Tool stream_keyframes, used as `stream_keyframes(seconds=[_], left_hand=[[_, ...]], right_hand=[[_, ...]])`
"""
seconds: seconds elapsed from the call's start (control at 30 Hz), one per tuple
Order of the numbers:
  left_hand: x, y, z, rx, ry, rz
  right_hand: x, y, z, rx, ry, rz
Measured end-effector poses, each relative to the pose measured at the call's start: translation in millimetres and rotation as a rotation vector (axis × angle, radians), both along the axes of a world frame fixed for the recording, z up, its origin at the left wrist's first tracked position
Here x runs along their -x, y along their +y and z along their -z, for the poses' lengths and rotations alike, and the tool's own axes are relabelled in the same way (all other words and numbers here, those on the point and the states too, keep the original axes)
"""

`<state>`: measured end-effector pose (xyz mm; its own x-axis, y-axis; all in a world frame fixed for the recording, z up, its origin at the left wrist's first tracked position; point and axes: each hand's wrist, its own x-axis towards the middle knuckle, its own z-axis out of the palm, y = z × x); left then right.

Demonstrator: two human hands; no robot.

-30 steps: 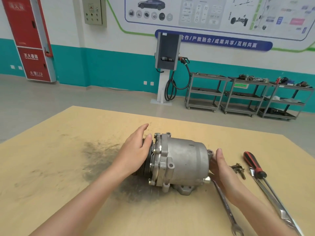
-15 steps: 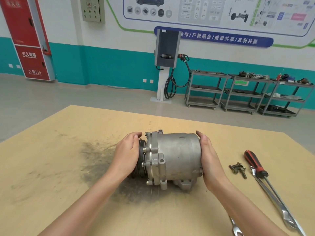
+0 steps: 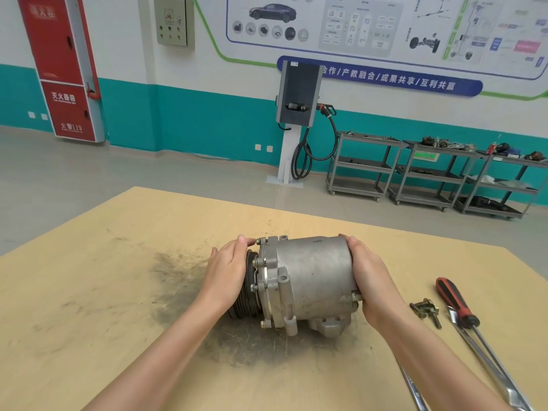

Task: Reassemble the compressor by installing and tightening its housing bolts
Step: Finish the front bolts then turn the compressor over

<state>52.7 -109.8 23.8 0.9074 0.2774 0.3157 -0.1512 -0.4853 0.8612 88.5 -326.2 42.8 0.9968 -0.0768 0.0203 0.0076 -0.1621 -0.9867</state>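
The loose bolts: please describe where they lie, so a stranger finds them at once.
On the wooden table, look right of the compressor, past the right hand. The loose bolts lie beside the red-handled screwdriver: short, dark, clustered.

One compressor [image 3: 308, 281] lies on one surface [image 3: 89, 292], held between two hands, left hand [image 3: 226, 274] and right hand [image 3: 372, 280]. To its right lie one small cluster of loose bolts [image 3: 424, 310], apparently two or three though too tangled to count, one screwdriver [image 3: 456, 304] with a red-and-black handle, and one wrench [image 3: 410, 387] partly hidden by the right forearm. Against the far wall stand three shelf carts [image 3: 361, 166], one charging post [image 3: 296, 120] and one red cabinet [image 3: 63, 69].
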Motion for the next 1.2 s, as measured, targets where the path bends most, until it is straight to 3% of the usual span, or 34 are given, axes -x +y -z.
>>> stream_keyframes(seconds=[0.27,0.37,0.47,0.57,0.63,0.97,1.2], left_hand=[[-1.8,3.2,0.7,-0.055,-0.021,0.021],[6.2,-1.3,-1.5,-0.134,-0.154,-0.005],[22.9,-24.5,-12.2,-0.352,-0.374,0.109],[26.0,-48.6,-14.3,-0.715,-0.347,0.195],[24.3,-54.1,-16.1,-0.833,-0.334,0.145],[14.8,-67.8,-8.7,-0.854,-0.533,0.048],[13.8,-68.3,-7.6,-0.831,-0.549,0.021]], right_hand=[[1.4,1.2,2.2,-0.015,-0.007,0.011],[0.8,-0.3,2.7,-0.009,-0.023,0.01],[1.2,-0.1,3.2,-0.011,-0.061,0.003],[2.7,-0.9,4.2,-0.015,-0.099,-0.015],[3.1,-5.2,6.1,-0.036,-0.098,-0.057],[-2.1,-29.1,21.5,0.086,-0.115,-0.168],[-9.7,-33.5,27.9,-0.084,-0.061,-0.324]])
